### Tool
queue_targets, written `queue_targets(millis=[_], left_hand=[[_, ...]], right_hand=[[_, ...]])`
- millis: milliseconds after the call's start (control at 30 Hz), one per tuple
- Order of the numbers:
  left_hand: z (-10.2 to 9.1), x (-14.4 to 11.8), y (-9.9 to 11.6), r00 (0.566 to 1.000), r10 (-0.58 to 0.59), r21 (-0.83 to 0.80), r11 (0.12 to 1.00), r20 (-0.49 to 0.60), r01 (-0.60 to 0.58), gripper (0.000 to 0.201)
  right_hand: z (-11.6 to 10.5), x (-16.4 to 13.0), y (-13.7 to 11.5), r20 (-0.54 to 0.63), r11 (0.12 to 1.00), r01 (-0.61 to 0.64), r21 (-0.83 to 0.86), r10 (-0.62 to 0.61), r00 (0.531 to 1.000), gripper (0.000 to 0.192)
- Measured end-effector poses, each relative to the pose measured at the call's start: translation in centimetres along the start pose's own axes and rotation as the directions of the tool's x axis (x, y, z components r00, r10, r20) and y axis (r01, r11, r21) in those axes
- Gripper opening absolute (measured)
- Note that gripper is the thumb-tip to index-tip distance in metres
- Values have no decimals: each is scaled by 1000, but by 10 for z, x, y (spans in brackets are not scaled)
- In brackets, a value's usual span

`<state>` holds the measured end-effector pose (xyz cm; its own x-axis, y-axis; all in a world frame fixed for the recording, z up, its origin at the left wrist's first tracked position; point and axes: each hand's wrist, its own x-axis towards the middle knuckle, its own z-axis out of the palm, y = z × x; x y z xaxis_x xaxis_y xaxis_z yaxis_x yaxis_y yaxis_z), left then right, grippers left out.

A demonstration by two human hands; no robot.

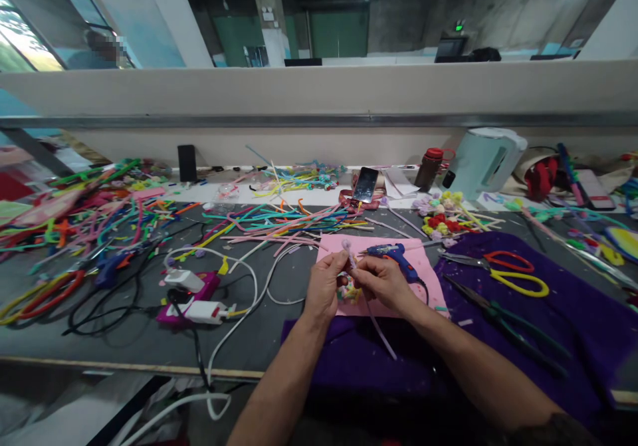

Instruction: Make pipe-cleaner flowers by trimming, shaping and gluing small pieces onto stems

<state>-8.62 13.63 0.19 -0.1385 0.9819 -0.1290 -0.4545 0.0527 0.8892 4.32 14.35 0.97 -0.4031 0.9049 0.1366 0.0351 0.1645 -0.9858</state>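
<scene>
Both hands are pinched on the pipe cleaner [353,261] over the pink sheet [438,293], mid-table by the near edge. Left hand [323,286] grips near its curled top, right hand [383,283] just beside; its tail slants down-right toward the near edge.

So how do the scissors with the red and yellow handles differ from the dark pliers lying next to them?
The scissors have bright handles, one red loop and one yellow; the pliers have dark greenish handles with no loops. The scissors lie farther from the person, the pliers nearer. The pliers look longer than the scissors. Both rest untouched on the purple cloth, to the right of the right hand.
</scene>
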Motion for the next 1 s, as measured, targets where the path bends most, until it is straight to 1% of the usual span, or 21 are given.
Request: queue_targets(millis=[100, 167, 267, 367, 500, 667, 767, 867, 1000], left_hand=[[1, 0, 0, 1000, -14, -8, 1000, 14, 14, 38], [1, 0, 1, 999, -38, -22, 999, 25, 38, 41], [1, 1, 4, 997, -66, -78, 995, 49, 70, 39], [1, 0, 8, 994, -80, -132, 987, 80, 90, 34], [1, -1, 9, 995, -58, -101, 993, 83, 66, 28], [0, -3, 8, 998, -7, -8, 1000, 57, 8, 27], [1, -4, 8, 999, -6, 23, 1000, 38, 5, 31], [3, -4, 8, 1000, 10, 59, 998, 14, -11, 31], [2, -3, 6, 997, 71, 109, 991, 18, -73, 29]], right_hand=[[-4, 0, -5, -15, 997, -24, 72, 25, 1000, 26], [-6, 0, -7, -18, 992, -35, 117, 37, 999, 27], [-9, 0, -8, 14, 984, -53, 172, 52, 999, 27], [-9, -1, -9, 29, 979, -71, 189, 67, 997, 28], [-7, -1, -9, 40, 982, -76, 172, 70, 997, 30], [-5, -1, -2, 53, 995, -50, 82, 45, 998, 31], [-4, -1, 4, 27, 999, -1, -40, 2, 1000, 29], [-3, 0, 7, 6, 982, 61, -178, -61, 998, 27], [-4, 0, 7, 0, 943, 123, -310, -130, 992, 26]])
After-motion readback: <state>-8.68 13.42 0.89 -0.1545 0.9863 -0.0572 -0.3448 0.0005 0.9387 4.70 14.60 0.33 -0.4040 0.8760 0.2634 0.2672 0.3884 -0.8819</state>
